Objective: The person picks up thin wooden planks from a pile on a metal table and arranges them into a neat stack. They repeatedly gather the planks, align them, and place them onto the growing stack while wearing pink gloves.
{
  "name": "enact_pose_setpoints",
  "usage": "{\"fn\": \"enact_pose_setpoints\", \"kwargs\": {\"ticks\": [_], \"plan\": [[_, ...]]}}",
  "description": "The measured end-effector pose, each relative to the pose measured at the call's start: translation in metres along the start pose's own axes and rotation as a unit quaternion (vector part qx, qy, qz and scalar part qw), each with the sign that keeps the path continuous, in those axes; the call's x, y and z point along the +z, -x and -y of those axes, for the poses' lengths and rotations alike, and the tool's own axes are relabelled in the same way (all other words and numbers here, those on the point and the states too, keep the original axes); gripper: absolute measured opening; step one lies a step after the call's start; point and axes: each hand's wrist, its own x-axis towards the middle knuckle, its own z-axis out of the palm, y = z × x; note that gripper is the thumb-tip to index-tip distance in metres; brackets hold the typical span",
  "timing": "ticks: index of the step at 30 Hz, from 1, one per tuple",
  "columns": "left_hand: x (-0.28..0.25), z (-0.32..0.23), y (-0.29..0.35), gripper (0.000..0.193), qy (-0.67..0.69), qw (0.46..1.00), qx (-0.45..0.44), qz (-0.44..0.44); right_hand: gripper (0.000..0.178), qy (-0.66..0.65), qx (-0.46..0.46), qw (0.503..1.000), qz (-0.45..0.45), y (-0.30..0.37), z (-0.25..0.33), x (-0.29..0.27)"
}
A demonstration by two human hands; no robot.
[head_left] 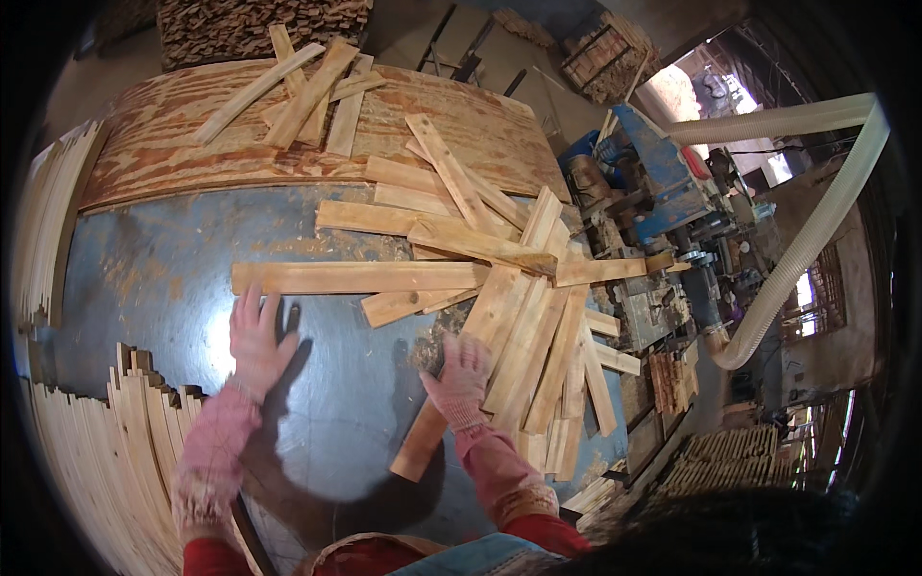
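Both my hands wear pale knit gloves and reach over a blue-grey metal table [327, 422]. My left hand [259, 341] is open, thumb apart, its fingertips at the left end of a long wooden board [355, 278] that lies crosswise. My right hand [461, 379] is open too, fingers stretched out against the left edge of a slanting wooden board [420, 444]; how firmly it touches is unclear. To its right, several more boards [543, 355] fan out in an overlapping heap. A darker-edged board [480, 242] lies across the top of that heap.
Beyond the metal top, a worn plywood sheet [144, 144] carries a loose pile of boards [312, 96]. Upright strips stand at the left [58, 221] and near left [144, 413]. A blue machine [663, 173] with a ribbed hose [816, 230] stands right, one board reaching toward it.
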Motion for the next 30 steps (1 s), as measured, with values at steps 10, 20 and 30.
{"fn": "enact_pose_setpoints", "kwargs": {"ticks": [10, 20, 30], "plan": [[0.018, -0.003, -0.085, 0.080, -0.123, 0.952, 0.010, 0.279, 0.102, -0.079, 0.118, 0.989, -0.037, 0.036, -0.024, 0.014], [-0.097, -0.049, 0.238, 0.077, 0.230, 0.885, -0.306, 0.264, 0.085, -0.555, 0.134, 0.808, 0.145, 0.102, 0.067, -0.005], [-0.105, -0.086, 0.379, 0.076, -0.127, 0.897, -0.406, 0.125, 0.068, -0.308, -0.215, 0.857, 0.353, 0.099, 0.214, -0.016]]}}
